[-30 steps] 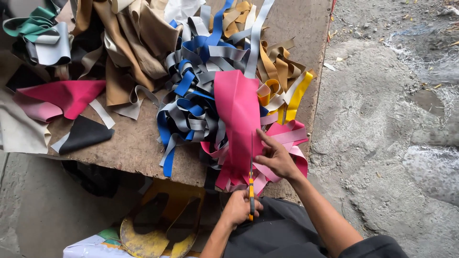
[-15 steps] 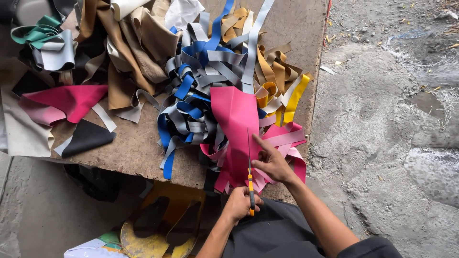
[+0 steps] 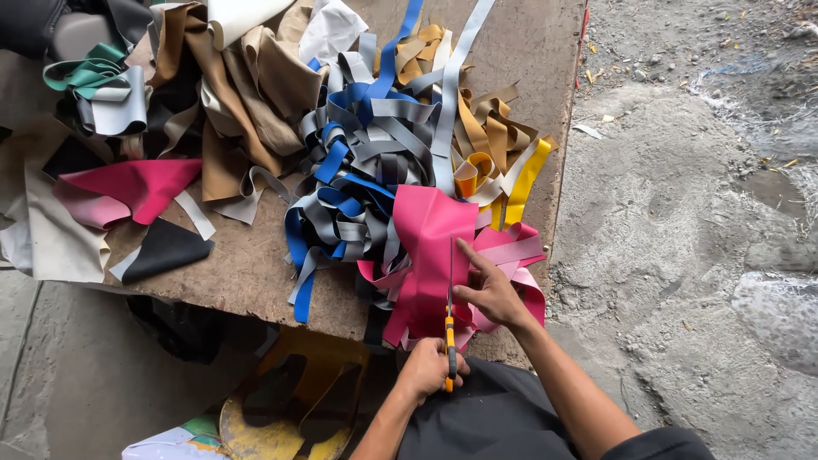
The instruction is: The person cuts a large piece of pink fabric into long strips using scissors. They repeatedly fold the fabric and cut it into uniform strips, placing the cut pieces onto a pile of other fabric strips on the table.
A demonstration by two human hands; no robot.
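Basically left hand (image 3: 430, 369) is clenched on the yellow-handled scissors (image 3: 449, 328) at 6 o'clock, blade running up the pink sheet (image 3: 426, 255) at table (image 3: 247, 273) edge, right hand (image 3: 490, 290) pressing it flat with spread fingers; keep fingers clear, sheet taut.

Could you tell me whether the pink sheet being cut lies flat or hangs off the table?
Both: the pink sheet lies on the wooden table, its lower end hanging over the edge, pinned by the right hand.
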